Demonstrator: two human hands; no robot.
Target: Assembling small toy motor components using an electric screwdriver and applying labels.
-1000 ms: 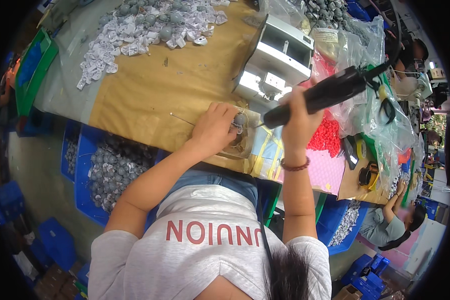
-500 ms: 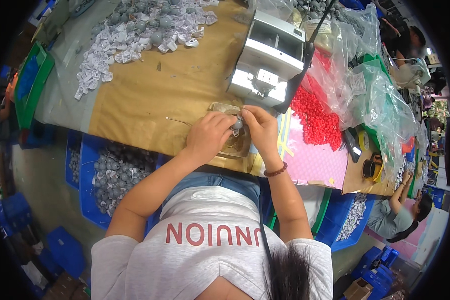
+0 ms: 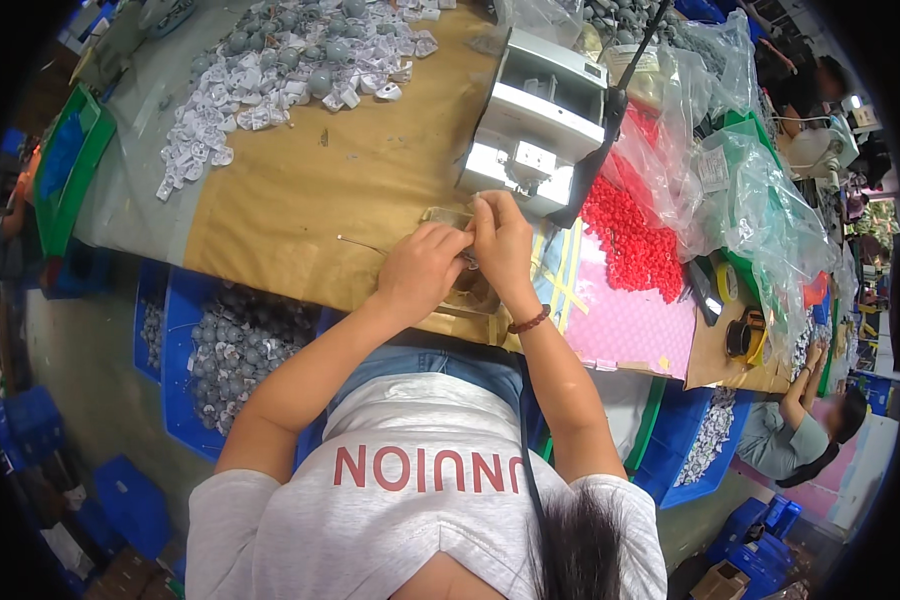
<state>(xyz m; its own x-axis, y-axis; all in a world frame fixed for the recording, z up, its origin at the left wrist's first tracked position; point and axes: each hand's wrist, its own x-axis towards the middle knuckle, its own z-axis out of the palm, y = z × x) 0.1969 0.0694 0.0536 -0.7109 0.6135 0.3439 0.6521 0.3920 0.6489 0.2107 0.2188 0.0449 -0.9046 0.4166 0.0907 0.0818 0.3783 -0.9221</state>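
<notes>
My left hand point(image 3: 422, 268) is closed with its fingertips pinched on a small grey ball-shaped part, which is almost wholly hidden behind the fingers. A thin wire point(image 3: 362, 243) with a pale tip sticks out to the left of this hand. My right hand point(image 3: 500, 240) is against the left fingertips, its thumb and fingers pinched together; what they grip is too small to make out. Both hands are over a shallow open tray point(image 3: 490, 318) at the table's near edge. Just beyond them stands a white and grey bench machine point(image 3: 535, 130).
Grey balls with white plastic pieces point(image 3: 270, 75) are heaped at the far left. Red small parts point(image 3: 630, 235) lie on a pink sheet to the right, beside clear bags point(image 3: 760, 200) and a yellow tape roll point(image 3: 727, 281). A blue bin point(image 3: 185, 400) of grey parts stands below the table.
My right hand has moved left and slightly away from me, closing over the left fingertips. The grey ball part, visible earlier between the hands, is now mostly covered. My left hand stays nearly in place.
</notes>
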